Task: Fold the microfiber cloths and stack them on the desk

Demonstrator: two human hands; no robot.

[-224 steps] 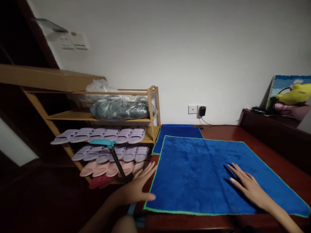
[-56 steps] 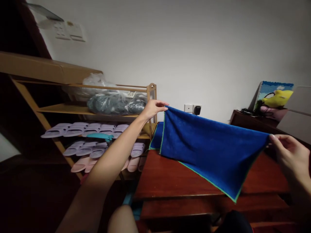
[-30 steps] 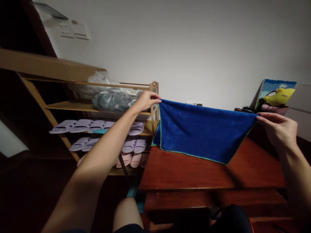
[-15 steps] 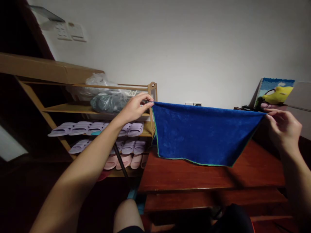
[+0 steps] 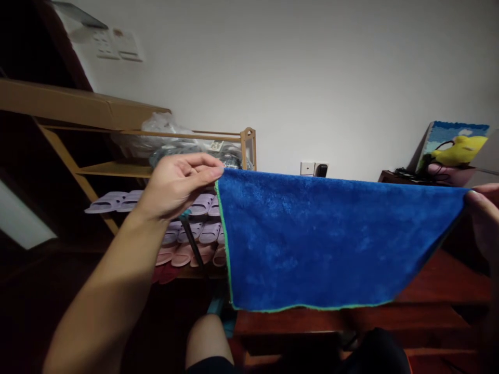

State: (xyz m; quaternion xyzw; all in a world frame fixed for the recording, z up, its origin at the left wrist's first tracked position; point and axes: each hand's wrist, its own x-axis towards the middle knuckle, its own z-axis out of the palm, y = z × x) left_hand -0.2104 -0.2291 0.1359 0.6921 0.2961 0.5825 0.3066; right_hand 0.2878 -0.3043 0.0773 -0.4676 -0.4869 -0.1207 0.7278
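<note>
A blue cloth [image 5: 335, 244] with a green stitched edge hangs spread between my two hands, its top edge nearly straight. My left hand [image 5: 183, 182] pinches the upper left corner between thumb and fingers. At the right border of the view, my right hand [image 5: 485, 208] grips the upper right corner and is partly cut off. Below and behind the cloth is a reddish-brown wooden table [image 5: 448, 280], much of it hidden by the fabric.
To the left stands a wooden rack [image 5: 105, 169] with purple slippers [image 5: 107, 202], pink slippers [image 5: 181, 255] and plastic bags. A long cardboard box [image 5: 86, 106] lies on top. A yellow plush [image 5: 462, 150] and a picture board sit at the back right.
Both hands have come closer to me and spread farther apart, bringing the cloth with them. It now looks larger, and its lower edge hangs in front of the table's near edge.
</note>
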